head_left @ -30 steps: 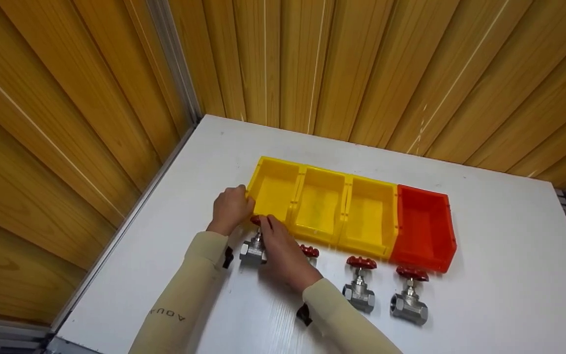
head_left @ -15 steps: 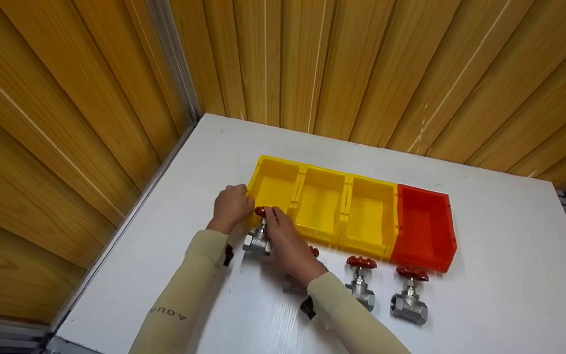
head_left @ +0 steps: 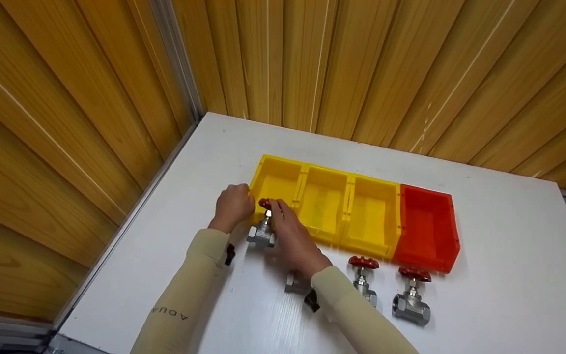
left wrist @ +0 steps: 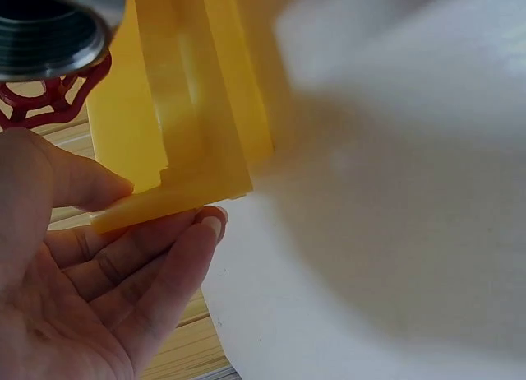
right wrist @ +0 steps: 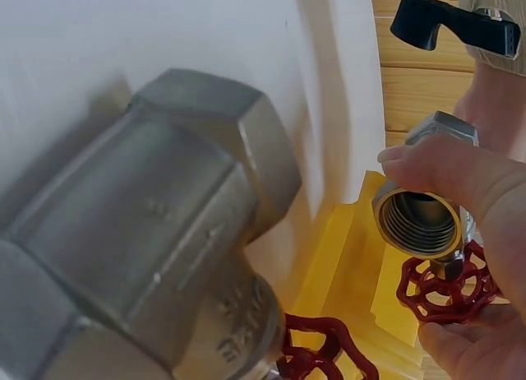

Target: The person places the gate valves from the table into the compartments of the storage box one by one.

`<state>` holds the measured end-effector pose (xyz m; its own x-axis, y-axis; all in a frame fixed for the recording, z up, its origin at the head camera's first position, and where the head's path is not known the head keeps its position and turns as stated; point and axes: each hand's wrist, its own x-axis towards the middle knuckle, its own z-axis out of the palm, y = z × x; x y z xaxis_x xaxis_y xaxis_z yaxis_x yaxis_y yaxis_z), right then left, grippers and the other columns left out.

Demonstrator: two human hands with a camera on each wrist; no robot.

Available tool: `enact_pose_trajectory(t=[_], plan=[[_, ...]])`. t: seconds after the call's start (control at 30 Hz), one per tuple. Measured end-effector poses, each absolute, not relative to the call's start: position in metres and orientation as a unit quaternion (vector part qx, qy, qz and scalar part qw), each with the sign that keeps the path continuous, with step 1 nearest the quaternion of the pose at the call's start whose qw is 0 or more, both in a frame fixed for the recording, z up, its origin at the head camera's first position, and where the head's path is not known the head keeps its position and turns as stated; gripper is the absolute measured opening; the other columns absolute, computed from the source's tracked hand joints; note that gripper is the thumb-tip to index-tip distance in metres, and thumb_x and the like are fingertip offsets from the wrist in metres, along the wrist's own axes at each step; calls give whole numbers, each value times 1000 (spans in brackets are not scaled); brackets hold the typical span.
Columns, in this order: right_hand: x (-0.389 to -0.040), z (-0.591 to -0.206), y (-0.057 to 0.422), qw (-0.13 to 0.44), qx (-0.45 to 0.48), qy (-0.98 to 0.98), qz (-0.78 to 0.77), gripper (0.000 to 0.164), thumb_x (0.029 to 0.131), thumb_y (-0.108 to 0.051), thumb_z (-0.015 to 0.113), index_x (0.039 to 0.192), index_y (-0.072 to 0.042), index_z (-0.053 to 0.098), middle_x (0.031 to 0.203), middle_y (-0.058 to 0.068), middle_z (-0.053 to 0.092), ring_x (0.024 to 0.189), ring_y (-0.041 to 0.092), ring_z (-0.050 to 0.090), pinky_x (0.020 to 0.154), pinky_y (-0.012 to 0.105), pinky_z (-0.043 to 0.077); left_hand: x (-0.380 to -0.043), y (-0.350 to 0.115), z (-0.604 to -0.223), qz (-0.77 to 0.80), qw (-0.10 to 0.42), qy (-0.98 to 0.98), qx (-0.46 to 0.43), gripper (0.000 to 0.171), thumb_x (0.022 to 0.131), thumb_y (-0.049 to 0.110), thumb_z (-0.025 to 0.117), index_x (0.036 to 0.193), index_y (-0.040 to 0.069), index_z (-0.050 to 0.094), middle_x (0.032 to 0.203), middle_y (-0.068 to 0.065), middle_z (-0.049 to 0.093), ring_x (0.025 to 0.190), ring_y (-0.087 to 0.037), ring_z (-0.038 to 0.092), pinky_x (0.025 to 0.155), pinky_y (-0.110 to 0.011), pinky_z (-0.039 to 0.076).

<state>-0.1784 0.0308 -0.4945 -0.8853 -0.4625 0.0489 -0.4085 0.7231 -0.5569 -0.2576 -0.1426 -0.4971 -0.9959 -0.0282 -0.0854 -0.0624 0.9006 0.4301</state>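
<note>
My left hand [head_left: 234, 206] pinches the rim of the leftmost yellow bin [head_left: 279, 161]; in the left wrist view, thumb and fingers lie on both sides of the bin's edge [left wrist: 173, 206]. My right hand [head_left: 295, 241] holds a metal valve [head_left: 261, 237] with a red handwheel [head_left: 265, 203]. This valve is over the bin's front edge, wheel away from me. In the right wrist view the thumb lies on the valve body [right wrist: 423, 220] and fingers are by the wheel. Below my right wrist, a second valve [head_left: 297, 283] is mostly hidden.
Two more red-wheeled valves, one nearer [head_left: 363, 280] and one at far right [head_left: 411, 305], rest on the white table [head_left: 165, 236]. Two further yellow bins and a red bin [head_left: 428, 226] adjoin the leftmost one. Wood-patterned walls [head_left: 312, 64] stand behind and left.
My right hand has lifted the valve up and forward from the table to the leftmost bin's front edge. The second valve's wheel has become covered by my right arm. My left hand stays put.
</note>
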Motion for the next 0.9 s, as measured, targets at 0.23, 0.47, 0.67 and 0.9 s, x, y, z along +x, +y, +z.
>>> enact_pose_trajectory(t=[0.23,0.47,0.67,0.9], plan=[[-186,-495,32,39,-242,925,-291,112,75,-20,84,156,-17,6,160,11,17,145,25,27,114,39,31,-258,-141,-495,240,56,968,-36,29,94,20,56,115,1,64,91,-11,67,73,-24,59,75,-32,56],[-190,-495,31,38,-230,926,-298,111,74,-19,84,156,-16,9,160,11,16,144,27,30,112,40,35,-256,-142,-495,235,42,971,-27,26,93,15,54,111,0,66,86,-12,67,68,-23,57,63,-29,49],[-193,-490,30,25,-225,932,-284,110,75,-23,84,155,-14,10,159,12,19,142,28,33,110,39,36,-255,-141,-494,252,57,965,-39,29,93,16,55,116,1,64,88,-11,66,71,-23,57,67,-29,51],[-201,-486,33,18,-207,935,-289,109,74,-21,84,155,-15,13,159,9,19,142,26,35,111,38,35,-255,-140,-491,255,44,966,-29,27,93,15,54,113,0,65,84,-12,64,68,-23,57,60,-28,48]])
